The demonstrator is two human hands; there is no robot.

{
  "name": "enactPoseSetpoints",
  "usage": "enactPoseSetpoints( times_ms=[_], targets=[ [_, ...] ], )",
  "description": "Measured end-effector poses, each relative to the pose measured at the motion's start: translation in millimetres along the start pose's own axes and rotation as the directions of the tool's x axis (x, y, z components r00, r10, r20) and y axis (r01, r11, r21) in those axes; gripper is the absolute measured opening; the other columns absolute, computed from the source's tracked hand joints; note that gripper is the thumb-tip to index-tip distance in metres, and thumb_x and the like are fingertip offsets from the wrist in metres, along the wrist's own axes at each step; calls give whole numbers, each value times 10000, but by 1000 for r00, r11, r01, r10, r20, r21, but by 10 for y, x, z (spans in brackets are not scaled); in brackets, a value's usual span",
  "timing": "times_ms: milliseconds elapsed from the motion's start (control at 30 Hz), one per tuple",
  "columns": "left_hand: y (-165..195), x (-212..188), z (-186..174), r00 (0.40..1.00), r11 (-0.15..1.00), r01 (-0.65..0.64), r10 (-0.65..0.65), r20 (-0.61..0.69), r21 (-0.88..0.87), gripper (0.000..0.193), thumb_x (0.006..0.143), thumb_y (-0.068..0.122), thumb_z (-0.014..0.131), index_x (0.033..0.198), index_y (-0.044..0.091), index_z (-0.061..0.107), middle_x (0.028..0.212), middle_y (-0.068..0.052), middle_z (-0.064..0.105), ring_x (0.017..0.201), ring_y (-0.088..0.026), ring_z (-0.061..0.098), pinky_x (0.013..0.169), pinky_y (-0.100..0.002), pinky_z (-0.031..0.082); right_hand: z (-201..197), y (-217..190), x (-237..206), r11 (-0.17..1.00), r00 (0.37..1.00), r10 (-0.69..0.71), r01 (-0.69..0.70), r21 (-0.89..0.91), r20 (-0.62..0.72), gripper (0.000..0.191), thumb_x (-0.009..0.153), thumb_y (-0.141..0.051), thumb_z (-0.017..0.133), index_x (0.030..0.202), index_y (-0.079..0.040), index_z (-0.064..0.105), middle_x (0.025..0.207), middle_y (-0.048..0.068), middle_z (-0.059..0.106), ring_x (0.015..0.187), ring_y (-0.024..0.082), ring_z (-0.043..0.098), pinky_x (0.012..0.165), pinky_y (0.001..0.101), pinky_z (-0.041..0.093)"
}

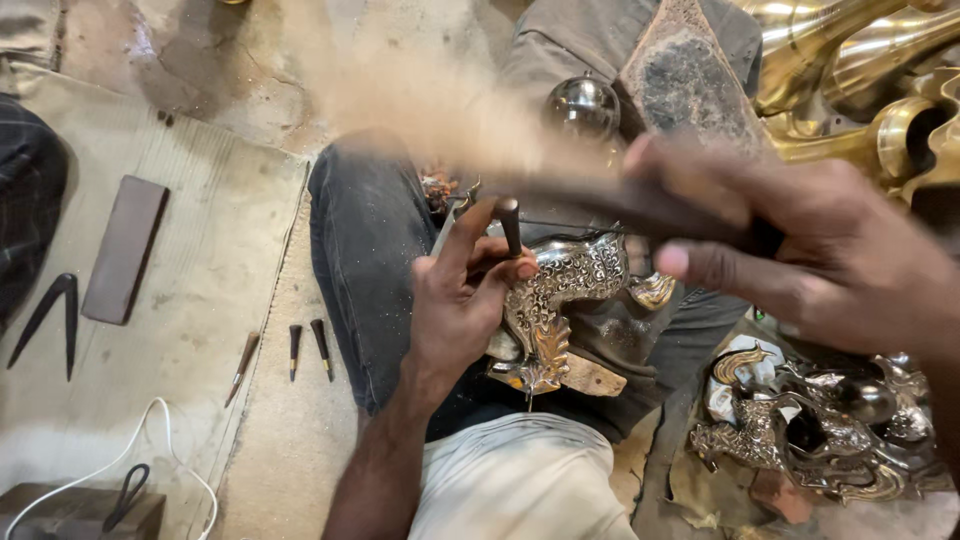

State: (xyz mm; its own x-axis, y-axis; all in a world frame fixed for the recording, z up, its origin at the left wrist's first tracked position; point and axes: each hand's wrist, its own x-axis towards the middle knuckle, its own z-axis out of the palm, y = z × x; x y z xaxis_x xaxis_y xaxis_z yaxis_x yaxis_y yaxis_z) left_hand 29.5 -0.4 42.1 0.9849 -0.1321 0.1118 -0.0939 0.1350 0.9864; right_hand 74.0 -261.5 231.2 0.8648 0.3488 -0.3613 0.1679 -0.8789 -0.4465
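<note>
**Punch on the ornate metal piece, hammer a blur**

Head view: person sits on the floor, legs in dark jeans (365,250), w/ an ornate silver-and-brass casting (560,300) resting on the lap, about centre of frame. Casting lies on a dark pad w/ a bit of wood under its lower end. Left hand (462,300) is wrapped narrow around a small punch (510,225), thumb and fingers pinching it upright, tip down on the casting's upper edge. Right hand (830,250) is closed tight on a dark handle; the hammer (560,185) it holds is smeared by motion blur, stretching left above the punch. Can't tell if the head touches the punch.

Around them: on the pale mat (180,260) at left lie a flat dark block (123,248), a black divider-like tool (45,322) and three small punches (292,350) near the mat's edge. White cable (150,440) loops lower left, beside black scissors (125,495). Right bottom, a heap of similar ornate pieces (810,430). Top right, polished brass horns (860,60); a shiny round ball (583,105) sits above the knee.
</note>
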Motion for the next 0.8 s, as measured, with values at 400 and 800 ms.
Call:
enactPoseSetpoints(
  times_ms=[400,800],
  targets=[
    [83,21,-12,1000,999,30,-30,6,-22,571,979,-2,725,1501,85,510,980,-110,811,909,-110,765,815,-244,621,-141,-313,201,994,990,112,-110,-28,82,577,884,-311,669,1456,-266,602,859,68,720,619,200,684,534,352,578],
    [69,33,-14,1000,999,10,-9,23,-38,582,998,46,714,1532,95,489,1000,-101,814,928,-93,775,841,-251,641,-66,-438,208,975,997,48,-35,218,-55,657,976,-316,654,1577,-206,414,763,76,709,554,149,620,515,337,531]
  ],
)
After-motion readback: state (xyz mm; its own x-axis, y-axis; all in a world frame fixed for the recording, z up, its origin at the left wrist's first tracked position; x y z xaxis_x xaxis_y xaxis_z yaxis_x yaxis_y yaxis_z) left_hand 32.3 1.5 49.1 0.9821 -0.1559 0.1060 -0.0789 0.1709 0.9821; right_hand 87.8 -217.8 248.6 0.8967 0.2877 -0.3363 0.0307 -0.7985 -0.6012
